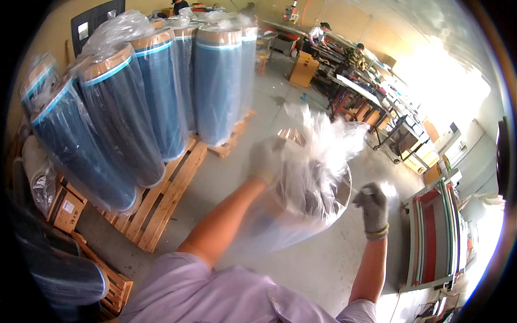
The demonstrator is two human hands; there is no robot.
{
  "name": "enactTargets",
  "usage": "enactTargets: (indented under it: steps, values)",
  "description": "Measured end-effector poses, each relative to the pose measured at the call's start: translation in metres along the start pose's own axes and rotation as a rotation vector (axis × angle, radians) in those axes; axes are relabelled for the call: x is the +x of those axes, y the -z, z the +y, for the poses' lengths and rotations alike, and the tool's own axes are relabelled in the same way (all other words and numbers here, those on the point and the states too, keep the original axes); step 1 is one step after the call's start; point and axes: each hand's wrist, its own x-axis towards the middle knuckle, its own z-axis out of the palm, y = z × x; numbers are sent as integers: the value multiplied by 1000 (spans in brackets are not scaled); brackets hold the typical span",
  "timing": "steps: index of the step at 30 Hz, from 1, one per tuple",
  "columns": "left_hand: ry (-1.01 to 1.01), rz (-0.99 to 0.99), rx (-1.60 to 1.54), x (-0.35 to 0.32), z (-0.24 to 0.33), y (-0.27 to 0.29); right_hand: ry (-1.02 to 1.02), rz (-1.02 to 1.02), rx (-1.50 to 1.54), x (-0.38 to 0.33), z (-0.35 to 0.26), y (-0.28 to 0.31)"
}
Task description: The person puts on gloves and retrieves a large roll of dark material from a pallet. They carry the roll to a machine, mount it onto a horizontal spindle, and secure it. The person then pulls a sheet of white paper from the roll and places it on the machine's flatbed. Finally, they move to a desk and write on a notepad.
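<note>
In front of me stands a large upright roll wrapped in clear plastic film (318,167), the film bunched loosely over its top. Part of the roll's pale round rim (347,188) shows on the right. My left hand (267,156), in a grey work glove, is at the upper left side of the wrapped roll; motion smears its fingers. My right hand (372,207), gloved in grey with a yellowish cuff, is raised just right of the rim, apart from it. Its fingers are curled closed, and what they hold, if anything, I cannot make out.
Several tall blue film-wrapped rolls (218,86) stand and lean on wooden pallets (169,196) at the left. More dark rolls (64,269) lie lower left. A rack of panels (433,234) stands at the right. People work at far benches, beside an orange-brown box (302,69).
</note>
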Motion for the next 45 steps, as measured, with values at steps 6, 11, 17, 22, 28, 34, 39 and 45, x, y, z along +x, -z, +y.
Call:
enactTargets:
  steps: [6, 11, 17, 22, 28, 34, 39, 45]
  values:
    - [-16, -36, 23, 3, 14, 3, 139, 1117, 53, -116, 49, 227]
    - [-197, 56, 26, -16, 40, -6, 204, 757, -60, -158, 42, 101]
    - [-767, -123, 19, -98, 71, 48, 106, 226, 569, -107, -2, -112]
    - [-377, -644, -410, -113, 80, 102, 97, 33, 638, -92, -45, -186]
    - [36, -783, -571, -109, 57, 141, 197, -135, 479, -71, -50, -235]
    - [333, -642, -373, -91, 22, 194, 423, 246, -153, -50, -25, -234]
    - [488, -224, -197, -34, -25, 293, 522, 379, -1181, -10, 17, -197]
    - [106, 333, -72, 90, -70, 459, 157, 357, -1290, 23, 55, -199]
